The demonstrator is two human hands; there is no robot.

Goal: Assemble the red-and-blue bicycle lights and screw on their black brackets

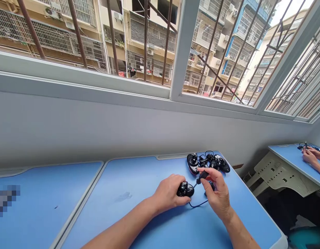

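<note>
One small black corded device

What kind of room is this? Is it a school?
Probably not a school; it looks more like a small workroom in a city. Blue desks hold small black wired gadgets, another person's hands work at a second desk, and barred windows face apartment buildings.

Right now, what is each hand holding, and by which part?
The left hand grips a small black device around its body; the right hand pinches a black cable plug by its body between thumb and fingers.
</note>
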